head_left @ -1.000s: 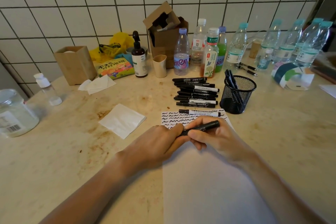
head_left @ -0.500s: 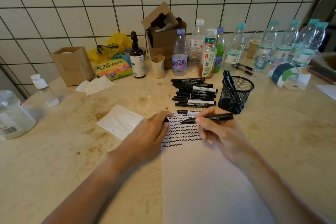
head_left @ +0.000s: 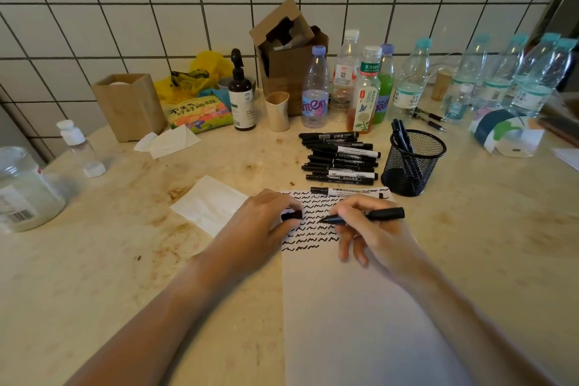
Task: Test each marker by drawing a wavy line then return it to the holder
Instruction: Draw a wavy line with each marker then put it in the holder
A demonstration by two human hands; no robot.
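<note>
**Cap off, tip down at the paper**

Both hands have parted since a sec ago: then they met on one capped marker near the sheet's mid, now the cap is off and each hand sits further up the sheet, over the wavy rows.

Left to right: left hand rests at the paper's left edge, thumb & fingers pinching the black cap. Just right of it, the marker lies w/ its long axis nearly left-right, tip pointing left, at the rows of squiggles, tail end sticking out right. Can't tell if tip touches. Right hand grips it pen-style, thumb & forefinger round the barrel, other fingers curled loosely onto the sheet.

Far of the hands: pile of markers lying on the counter, presumably untested. Mesh holder stands far-right of the sheet, a few pens already in.

Judgement: the line comes next, then recapping – cap is just left of the tip, so hands only need to close together. Holder is nearer the right hand, which would do the drop.
</note>
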